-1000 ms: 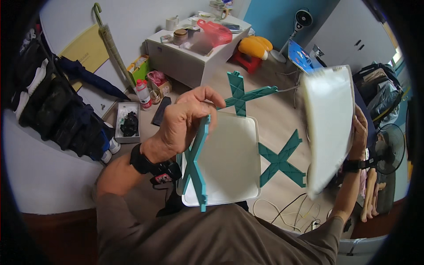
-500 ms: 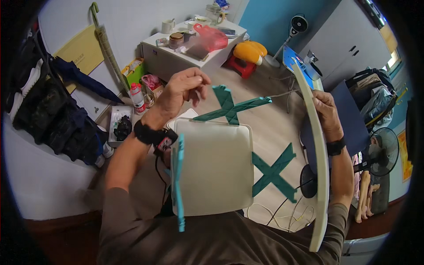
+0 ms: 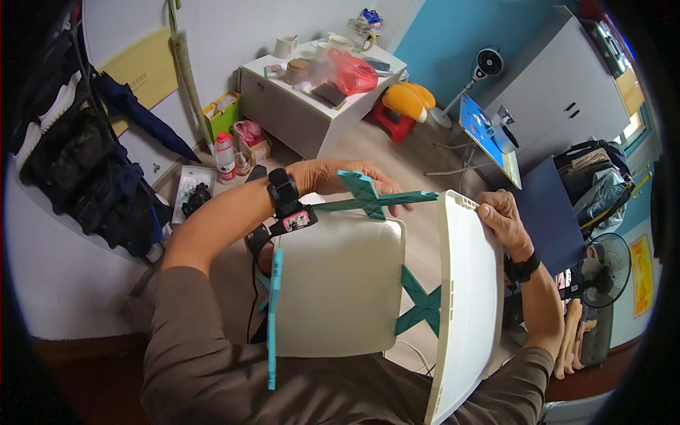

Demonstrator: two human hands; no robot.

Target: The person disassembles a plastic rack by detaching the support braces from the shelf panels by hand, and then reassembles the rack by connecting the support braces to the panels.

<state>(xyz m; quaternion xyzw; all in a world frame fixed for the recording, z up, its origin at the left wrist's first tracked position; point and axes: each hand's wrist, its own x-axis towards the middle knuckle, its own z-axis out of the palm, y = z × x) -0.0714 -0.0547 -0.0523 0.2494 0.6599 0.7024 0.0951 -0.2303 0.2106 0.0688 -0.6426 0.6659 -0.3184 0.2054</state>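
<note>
A white, slightly curved plastic panel [image 3: 471, 297] stands tilted on the right, with my right hand [image 3: 506, 219] gripping its upper far corner. Teal cross-shaped pieces are joined to the sides of a pale rectangular panel [image 3: 340, 290] before my lap. Behind the far teal cross piece [image 3: 365, 195] reaches my left hand [image 3: 333, 177], its stretched fingers partly hidden; contact cannot be made out. The right teal cross piece [image 3: 419, 304] is partly covered by the white panel. A third teal piece [image 3: 275, 319] rises edge-on at the left.
A white cabinet [image 3: 283, 106] carrying cups and a red bag stands ahead. Near it are a red stool [image 3: 389, 120] and a blue folding table [image 3: 485, 131]. A fan [image 3: 602, 269] stands at right; a bottle [image 3: 224, 156] and an open box [image 3: 185, 173] lie left.
The white panel has turned from edge-on to show its broad face and shifted left. My left hand has moved right, behind the far teal cross piece.
</note>
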